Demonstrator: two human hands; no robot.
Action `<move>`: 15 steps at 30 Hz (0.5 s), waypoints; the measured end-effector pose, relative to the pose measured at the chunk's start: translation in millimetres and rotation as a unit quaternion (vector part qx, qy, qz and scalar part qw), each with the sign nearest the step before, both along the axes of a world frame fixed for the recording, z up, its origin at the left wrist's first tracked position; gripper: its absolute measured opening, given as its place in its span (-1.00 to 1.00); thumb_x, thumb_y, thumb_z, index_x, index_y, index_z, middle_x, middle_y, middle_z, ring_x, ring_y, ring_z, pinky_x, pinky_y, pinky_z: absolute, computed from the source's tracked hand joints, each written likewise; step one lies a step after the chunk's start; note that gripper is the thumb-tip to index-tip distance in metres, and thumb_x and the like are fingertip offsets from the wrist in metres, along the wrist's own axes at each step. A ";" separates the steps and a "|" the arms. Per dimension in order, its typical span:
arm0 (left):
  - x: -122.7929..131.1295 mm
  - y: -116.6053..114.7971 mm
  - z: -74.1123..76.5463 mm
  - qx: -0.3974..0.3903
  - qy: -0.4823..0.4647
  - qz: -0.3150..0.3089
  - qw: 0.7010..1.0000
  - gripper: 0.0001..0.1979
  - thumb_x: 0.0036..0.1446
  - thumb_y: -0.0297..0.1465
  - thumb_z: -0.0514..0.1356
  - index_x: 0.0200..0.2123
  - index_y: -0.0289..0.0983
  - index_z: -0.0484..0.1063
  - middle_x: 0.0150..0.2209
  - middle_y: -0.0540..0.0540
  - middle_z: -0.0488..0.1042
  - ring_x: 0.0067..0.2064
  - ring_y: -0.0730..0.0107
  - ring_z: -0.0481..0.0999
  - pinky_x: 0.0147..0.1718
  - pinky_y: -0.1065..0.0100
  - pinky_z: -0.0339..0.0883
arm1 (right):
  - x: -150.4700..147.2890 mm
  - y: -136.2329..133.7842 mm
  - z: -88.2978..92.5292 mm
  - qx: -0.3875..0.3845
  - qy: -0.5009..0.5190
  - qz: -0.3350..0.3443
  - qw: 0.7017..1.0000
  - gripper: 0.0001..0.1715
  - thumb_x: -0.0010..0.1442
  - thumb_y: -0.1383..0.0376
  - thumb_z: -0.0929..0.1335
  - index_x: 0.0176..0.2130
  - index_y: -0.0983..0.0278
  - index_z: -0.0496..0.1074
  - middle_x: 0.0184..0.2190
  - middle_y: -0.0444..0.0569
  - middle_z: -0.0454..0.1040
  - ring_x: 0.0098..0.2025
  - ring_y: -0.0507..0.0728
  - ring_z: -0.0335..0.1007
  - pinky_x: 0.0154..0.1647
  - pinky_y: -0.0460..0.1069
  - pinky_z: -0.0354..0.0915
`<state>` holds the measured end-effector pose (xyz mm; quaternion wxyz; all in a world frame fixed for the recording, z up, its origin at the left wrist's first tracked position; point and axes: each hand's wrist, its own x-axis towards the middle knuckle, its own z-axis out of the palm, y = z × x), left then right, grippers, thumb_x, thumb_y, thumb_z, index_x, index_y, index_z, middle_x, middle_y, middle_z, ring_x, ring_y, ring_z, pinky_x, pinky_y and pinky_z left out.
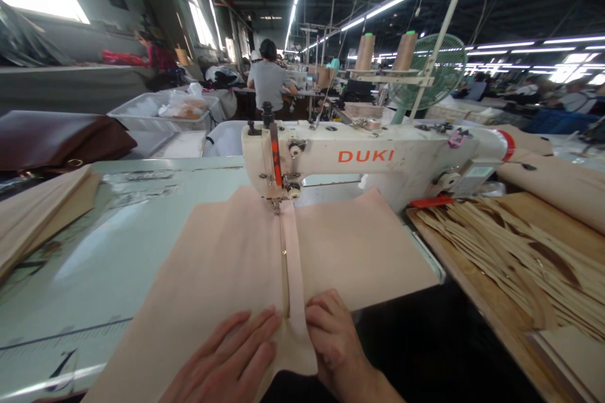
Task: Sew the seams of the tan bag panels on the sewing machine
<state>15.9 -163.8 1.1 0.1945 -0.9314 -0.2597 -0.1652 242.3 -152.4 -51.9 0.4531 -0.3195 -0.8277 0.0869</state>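
We find the panel (212, 264) beneath the foot (276, 207) of the machine (368, 151); we judge the near length of the strip (296, 283) unstitched. The left hand (231, 356) lies flat, unclenched; the right hand (336, 340) grips the strip's edge in curled fingers.

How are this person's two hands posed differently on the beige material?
The left hand lies fairly flat with fingers extended; the right hand is curled, fingers bent. The left hand is left of the narrow slit, the right hand right of it. Both touch the beige material.
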 end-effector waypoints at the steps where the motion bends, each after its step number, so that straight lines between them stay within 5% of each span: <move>1: 1.5 0.2 -0.1 -0.003 -0.002 0.001 1.000 -0.75 0.18 -0.52 0.06 -0.13 -0.18 0.43 0.09 0.03 0.52 0.11 0.51 0.49 0.32 0.44 -0.09 | -0.3 -0.2 0.4 0.000 0.000 0.001 1.000 -0.75 0.25 0.53 0.21 -0.40 0.28 0.32 -0.42 -0.04 0.42 -0.27 0.13 0.24 -0.27 0.08 0.15; 15: 8.8 -1.1 7.0 -0.096 -0.027 0.017 0.995 -0.74 0.15 -0.57 0.09 -0.14 -0.18 0.42 0.07 0.02 0.54 0.09 0.47 0.52 0.17 0.56 0.21 | -3.7 1.3 0.5 0.003 0.012 -0.007 1.000 -0.74 0.25 0.53 0.22 -0.41 0.28 0.34 -0.47 -0.07 0.39 -0.31 0.11 0.25 -0.30 0.06 0.15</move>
